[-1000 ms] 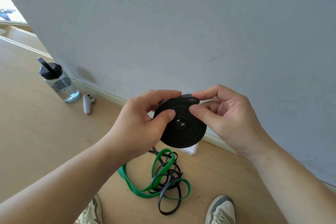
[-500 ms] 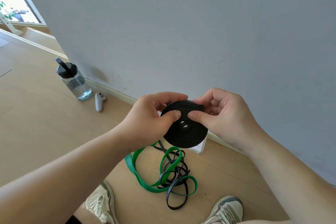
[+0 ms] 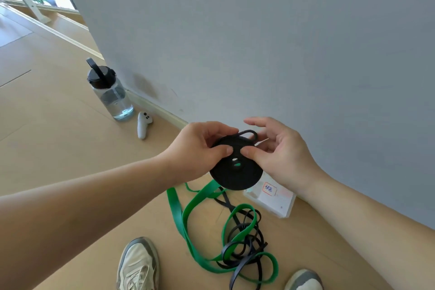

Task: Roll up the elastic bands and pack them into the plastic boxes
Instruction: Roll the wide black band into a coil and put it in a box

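Note:
A black elastic band wound into a flat disc (image 3: pixel 235 172) hangs in front of me, its loose end looping out at the top. My left hand (image 3: pixel 200 148) pinches the disc's left rim with thumb on its face. My right hand (image 3: pixel 280 155) presses its thumb on the disc's face, with the other fingers spread behind the loose end. On the floor below lie a green band (image 3: pixel 181 214) and thin black bands (image 3: pixel 244 256) tangled together. A clear plastic box (image 3: pixel 275 198) with a red-framed label stands by the wall, partly hidden by the disc.
A grey wall (image 3: pixel 259 42) runs close ahead with a skirting board at its foot. A water bottle (image 3: pixel 110 94) and a white controller (image 3: pixel 143 125) stand on the wooden floor at the left. Two shoes (image 3: pixel 138 266) show at the bottom edge.
The camera has tilted down and right, showing more floor and the labelled box. My right fingers have spread away from the loose end; both thumbs stay on the disc.

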